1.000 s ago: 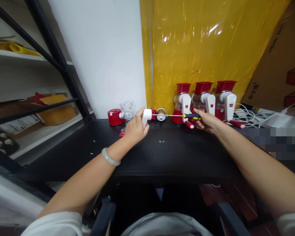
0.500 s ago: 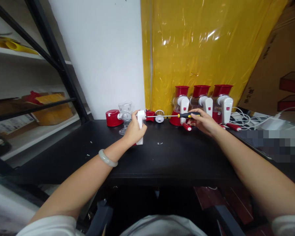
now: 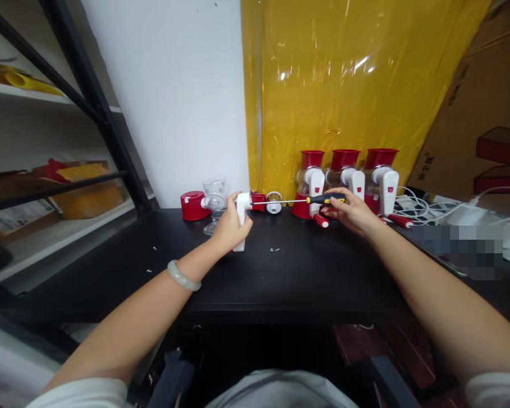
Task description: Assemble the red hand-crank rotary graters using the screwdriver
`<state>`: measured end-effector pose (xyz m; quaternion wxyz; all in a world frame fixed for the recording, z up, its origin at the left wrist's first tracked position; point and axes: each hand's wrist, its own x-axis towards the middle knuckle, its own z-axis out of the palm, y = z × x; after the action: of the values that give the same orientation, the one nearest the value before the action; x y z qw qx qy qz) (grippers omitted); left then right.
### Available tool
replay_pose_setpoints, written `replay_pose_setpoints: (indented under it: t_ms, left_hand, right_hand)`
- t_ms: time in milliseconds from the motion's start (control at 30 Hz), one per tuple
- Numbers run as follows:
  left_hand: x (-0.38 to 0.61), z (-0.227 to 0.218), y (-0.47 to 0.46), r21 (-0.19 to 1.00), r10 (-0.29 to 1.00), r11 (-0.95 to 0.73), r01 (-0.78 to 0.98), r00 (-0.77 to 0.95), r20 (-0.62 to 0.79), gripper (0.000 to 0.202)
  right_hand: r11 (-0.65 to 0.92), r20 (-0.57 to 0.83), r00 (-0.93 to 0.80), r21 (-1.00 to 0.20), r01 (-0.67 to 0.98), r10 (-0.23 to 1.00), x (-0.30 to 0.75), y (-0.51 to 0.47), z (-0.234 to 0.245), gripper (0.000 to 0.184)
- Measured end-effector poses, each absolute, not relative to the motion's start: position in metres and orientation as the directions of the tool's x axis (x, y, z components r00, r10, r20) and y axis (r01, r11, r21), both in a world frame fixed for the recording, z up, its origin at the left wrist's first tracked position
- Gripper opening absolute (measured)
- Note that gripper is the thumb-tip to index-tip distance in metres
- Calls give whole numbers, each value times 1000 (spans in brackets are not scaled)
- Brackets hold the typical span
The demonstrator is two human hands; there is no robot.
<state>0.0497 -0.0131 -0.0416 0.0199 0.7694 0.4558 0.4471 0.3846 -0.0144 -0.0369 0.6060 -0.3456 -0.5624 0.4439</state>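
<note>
My left hand [image 3: 230, 228] is closed around a white crank handle [image 3: 242, 211], held up over the black table [image 3: 246, 289]. A screwdriver [image 3: 326, 199] with a black and yellow grip is in my right hand [image 3: 352, 211], lying level with its long shaft pointing left. The shaft's tip meets the round end of the crank handle; whether it sits in a screw is too small to tell. Behind my left hand are a red base [image 3: 195, 205] and a clear plastic body [image 3: 215, 192]. A few small screws [image 3: 274, 250] lie on the table below the shaft.
Three red and white rotary graters [image 3: 312, 184] stand at the back right. Beside them are white cables [image 3: 425, 208]. A red part and a white round part [image 3: 274, 202] lie at the back middle. More small screws [image 3: 149, 271] are at the left, near a shelf rack [image 3: 123, 173].
The whole view has shifted slightly. Both hands keep the same hold, with the screwdriver tip still at the crank handle.
</note>
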Motion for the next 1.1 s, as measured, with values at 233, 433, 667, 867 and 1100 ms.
replay_pose_setpoints:
  t_ms: [233, 433, 667, 867, 1100]
  left_hand:
    - [50, -42, -13, 421, 701, -607, 674, 203, 684, 68]
    - [48, -40, -15, 356, 688, -583, 730, 211, 694, 70]
    - [48, -41, -14, 334, 674, -600, 727, 233, 701, 69]
    - [47, -42, -13, 374, 678, -608, 700, 212, 704, 70]
    - [47, -41, -14, 348, 672, -603, 717, 223, 706, 70]
  right_hand:
    - [342, 348, -11, -926, -158, 937, 387, -13, -36, 45]
    - [322, 327, -17, -937, -135, 945, 386, -12, -36, 42]
    - [343, 343, 15, -939, -9, 939, 385, -12, -36, 43]
    - [301, 302, -13, -951, -71, 953, 382, -16, -33, 37]
    - [309, 313, 0, -938, -158, 950, 380, -20, -31, 37]
